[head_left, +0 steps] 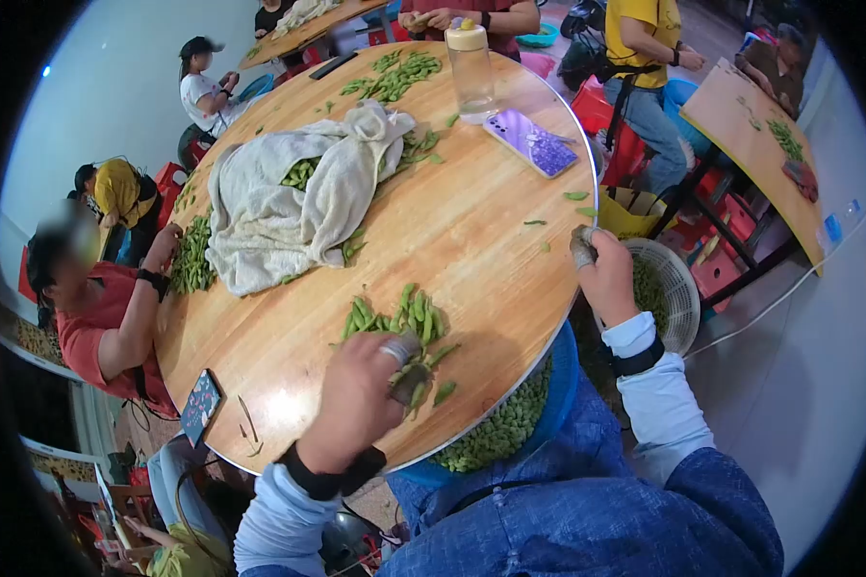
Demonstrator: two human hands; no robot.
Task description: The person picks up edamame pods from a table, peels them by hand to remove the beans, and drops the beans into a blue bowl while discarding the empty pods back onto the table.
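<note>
My left hand (361, 389) is over a small pile of green edamame pods (416, 313) near my edge of the round table. Its fingers curl down around pods, with white tape on one finger and dark covers on fingertips. My right hand (606, 274) is at the table's right edge, beside a white plastic basket (685, 303) holding green pods or hulls. Its covered fingertips are pressed together; whatever they may hold is hidden. Below the table edge, at my lap, a blue basin (566, 370) holds many shelled green beans (500, 423).
On the wooden table (481, 250) lie a whitish towel (289, 212) over pods, a purple phone (531, 142), a clear bottle (471, 77) and a dark patterned phone (200, 406). A person in red (106, 327) handles pods at the left. Other people sit around further tables.
</note>
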